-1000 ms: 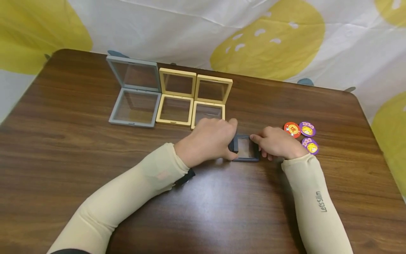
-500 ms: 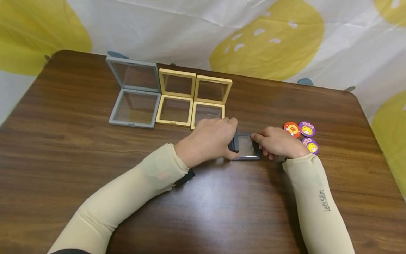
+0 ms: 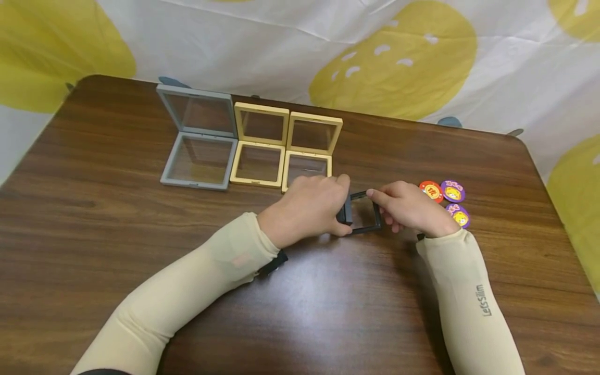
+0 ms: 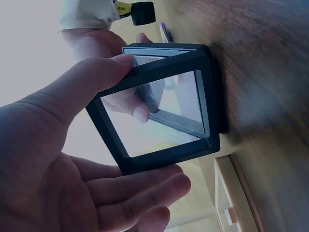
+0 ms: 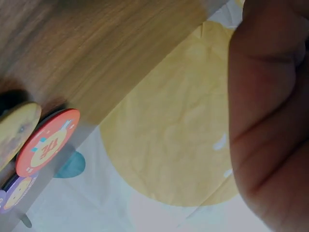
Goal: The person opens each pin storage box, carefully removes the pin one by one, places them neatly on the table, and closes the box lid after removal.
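A black hinged display frame with a clear film window stands partly unfolded over the table. My left hand pinches one half between thumb and fingers; in the left wrist view this upright half faces the camera. On the other half, my right hand grips the edge away from the left hand, thumb on top near the far corner. Through the film, the right thumb shows. The right wrist view has only part of the right hand, without the frame.
Behind stand a blue-grey open frame and two yellow open frames with lids raised. A red disc and two purple bear discs lie beside the right hand. A patterned cloth hangs behind the table.
The right hand has raised its half of the black frame slightly, and that half now tilts up off the table. The left hand stays in place.
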Demonstrator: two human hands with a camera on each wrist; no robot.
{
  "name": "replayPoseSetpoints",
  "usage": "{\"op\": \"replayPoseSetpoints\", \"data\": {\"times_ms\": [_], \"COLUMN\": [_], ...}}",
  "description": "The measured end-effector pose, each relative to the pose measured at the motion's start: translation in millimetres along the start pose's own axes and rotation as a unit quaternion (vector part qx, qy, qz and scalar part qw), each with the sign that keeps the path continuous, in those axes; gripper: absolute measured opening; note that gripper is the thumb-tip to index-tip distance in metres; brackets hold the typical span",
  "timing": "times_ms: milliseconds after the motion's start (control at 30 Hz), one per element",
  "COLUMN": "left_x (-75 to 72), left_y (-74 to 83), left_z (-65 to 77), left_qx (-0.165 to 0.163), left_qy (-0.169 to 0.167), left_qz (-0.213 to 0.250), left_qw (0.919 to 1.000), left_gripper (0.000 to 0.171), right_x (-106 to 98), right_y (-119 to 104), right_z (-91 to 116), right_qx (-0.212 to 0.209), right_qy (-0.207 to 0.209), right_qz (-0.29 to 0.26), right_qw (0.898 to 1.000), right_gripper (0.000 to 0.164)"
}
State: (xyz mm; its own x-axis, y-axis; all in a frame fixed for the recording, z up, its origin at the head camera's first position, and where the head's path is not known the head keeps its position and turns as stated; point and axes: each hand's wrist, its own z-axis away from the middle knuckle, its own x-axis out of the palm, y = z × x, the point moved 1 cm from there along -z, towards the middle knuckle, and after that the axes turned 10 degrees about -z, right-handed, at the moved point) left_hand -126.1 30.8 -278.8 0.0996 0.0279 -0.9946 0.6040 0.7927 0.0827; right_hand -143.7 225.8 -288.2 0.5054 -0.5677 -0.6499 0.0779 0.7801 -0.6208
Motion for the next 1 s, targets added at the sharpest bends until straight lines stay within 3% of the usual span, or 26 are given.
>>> {"op": "replayPoseSetpoints", "data": {"times_ms": [233, 667, 833, 933, 1000], "left_x": [-0.5, 2.1, 3.1, 3.4, 3.3], "left_y": [2.0, 1.5, 3.2, 3.3, 2.3], "left_z": [-1.2, -2.0, -3.8, -4.2, -3.7], "left_qx": [0.001, 0.002, 0.01, 0.007, -0.004], "left_qy": [0.001, 0.0, -0.009, -0.013, 0.002], "left_qz": [0.0, 0.001, -0.005, -0.012, -0.013], "left_qw": [1.0, 1.0, 0.9999, 0.9998, 0.9999], "left_gripper": [0.057, 0.057, 0.077, 0.088, 0.084], "right_x": [0.0, -2.6, -4.2, -3.0, -1.2], "right_y": [-0.5, 12.5, 13.8, 11.7, 10.0], "right_z": [0.9, -3.3, -2.1, -3.0, -4.0], "right_qx": [-0.004, 0.026, 0.028, -0.015, -0.068], "right_qy": [0.006, -0.017, 0.0, 0.026, 0.044], "right_qz": [0.003, 0.083, 0.121, 0.151, 0.17], "right_qw": [1.0, 0.996, 0.992, 0.988, 0.982], "right_gripper": [0.047, 0.042, 0.039, 0.031, 0.02]}}
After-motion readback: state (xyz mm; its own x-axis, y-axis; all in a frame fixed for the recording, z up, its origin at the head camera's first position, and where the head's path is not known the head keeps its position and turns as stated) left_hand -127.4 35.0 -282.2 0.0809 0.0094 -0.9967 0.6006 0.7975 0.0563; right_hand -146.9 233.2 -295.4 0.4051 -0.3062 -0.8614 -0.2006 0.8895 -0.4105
